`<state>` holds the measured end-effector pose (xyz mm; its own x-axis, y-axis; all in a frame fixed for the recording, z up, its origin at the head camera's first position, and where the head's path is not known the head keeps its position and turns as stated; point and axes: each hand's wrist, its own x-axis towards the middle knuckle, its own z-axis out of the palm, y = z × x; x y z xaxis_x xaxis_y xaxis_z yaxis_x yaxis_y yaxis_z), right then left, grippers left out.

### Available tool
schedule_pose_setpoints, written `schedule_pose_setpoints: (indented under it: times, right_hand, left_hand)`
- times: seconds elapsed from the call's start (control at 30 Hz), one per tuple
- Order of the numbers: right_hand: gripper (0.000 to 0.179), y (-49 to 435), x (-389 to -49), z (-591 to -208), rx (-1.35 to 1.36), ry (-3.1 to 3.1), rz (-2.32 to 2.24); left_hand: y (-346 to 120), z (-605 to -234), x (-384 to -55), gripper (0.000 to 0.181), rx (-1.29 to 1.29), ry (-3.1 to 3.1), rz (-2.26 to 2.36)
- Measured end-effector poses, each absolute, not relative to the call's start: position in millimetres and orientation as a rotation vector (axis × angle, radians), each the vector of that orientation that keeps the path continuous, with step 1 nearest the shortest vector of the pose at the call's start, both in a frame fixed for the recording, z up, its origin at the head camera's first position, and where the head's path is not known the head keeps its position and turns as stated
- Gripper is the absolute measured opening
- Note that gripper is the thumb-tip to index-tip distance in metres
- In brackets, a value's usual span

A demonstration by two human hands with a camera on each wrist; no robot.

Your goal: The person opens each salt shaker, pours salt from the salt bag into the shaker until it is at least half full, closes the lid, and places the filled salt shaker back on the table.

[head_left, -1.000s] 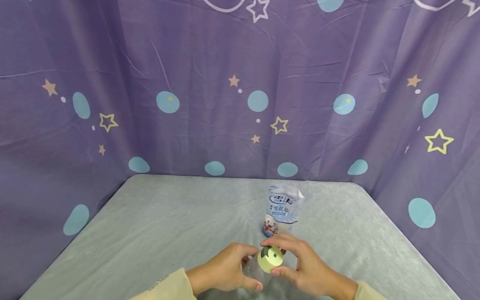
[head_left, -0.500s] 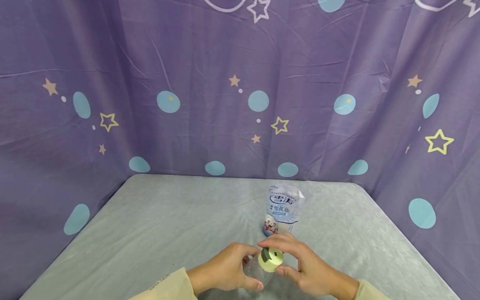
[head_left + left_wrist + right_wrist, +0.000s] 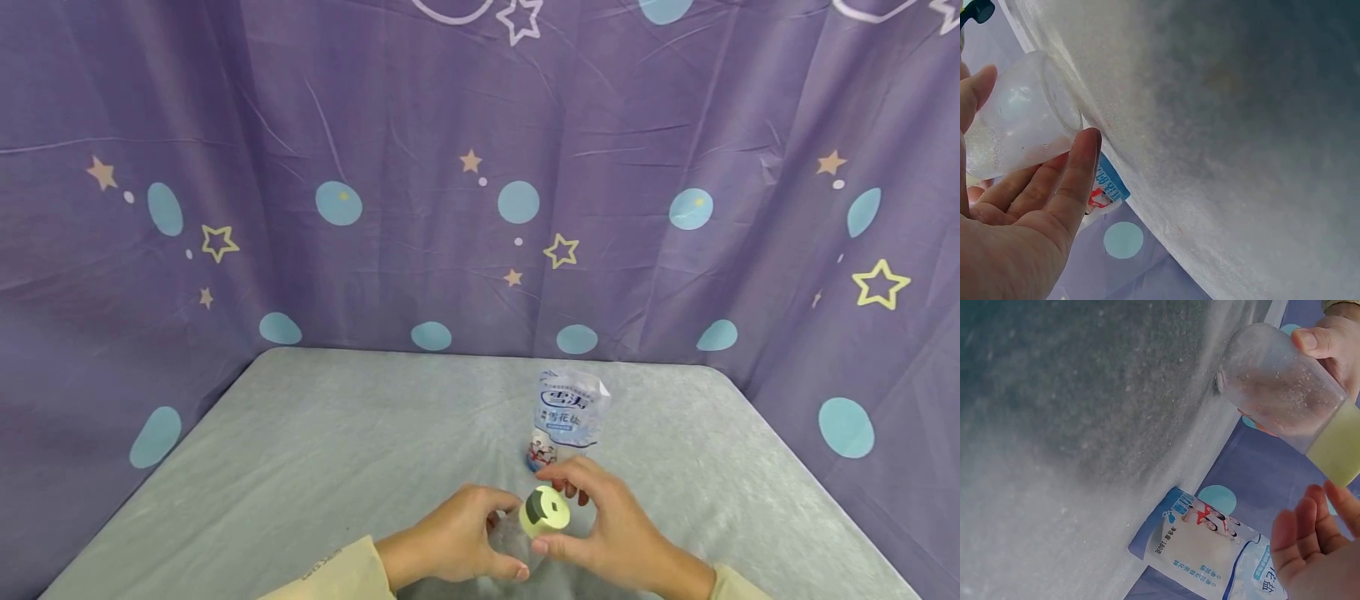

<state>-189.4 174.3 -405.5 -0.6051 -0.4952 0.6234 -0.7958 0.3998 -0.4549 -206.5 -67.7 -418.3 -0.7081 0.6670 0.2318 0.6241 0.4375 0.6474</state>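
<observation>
My left hand [image 3: 453, 537] grips a small clear plastic shaker bottle [image 3: 1282, 381] by its side, thumb and fingers around the body. Whitish grains or drops cling to the bottle's wall. A pale yellow-green cap [image 3: 546, 512] with a dark green flap [image 3: 534, 506] sits on top. My right hand [image 3: 618, 529] is at the cap, its thumb close to the near side; whether it touches cannot be told. The other fingers stand spread apart from the cap. Behind the hands stands a blue and white salt pouch [image 3: 568, 408], its bottom partly hidden by my right hand.
A pale grey cloth covers the table [image 3: 360, 442]. Around its back and sides hangs a purple curtain [image 3: 420, 192] with stars and blue spots. The salt pouch is the nearest object beyond my right hand.
My right fingers, earlier around the cap, have spread away from it. The cap's dark flap has turned slightly and the bottle top has shifted a little. My left hand stays almost in place.
</observation>
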Motion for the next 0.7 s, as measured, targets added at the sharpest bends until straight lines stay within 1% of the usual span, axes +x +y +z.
schedule_pose_setpoints:
  times: [0.13,0.4,0.7]
  right_hand:
    - [0.052,173.8,-188.5,-405.7,1.044,-2.295,1.057]
    - [0.042,172.2,-188.2,-407.1,1.059,-2.275,1.102]
    - [0.035,171.4,-187.5,-406.8,1.052,-2.279,1.090]
  left_hand:
    - [-67.4,-419.1,-207.0,0.044,1.169,2.603,1.152]
    - [-67.2,-416.6,-206.8,0.047,1.140,2.575,1.165]
    - [-67.5,-416.3,-207.0,0.048,1.141,2.565,1.159]
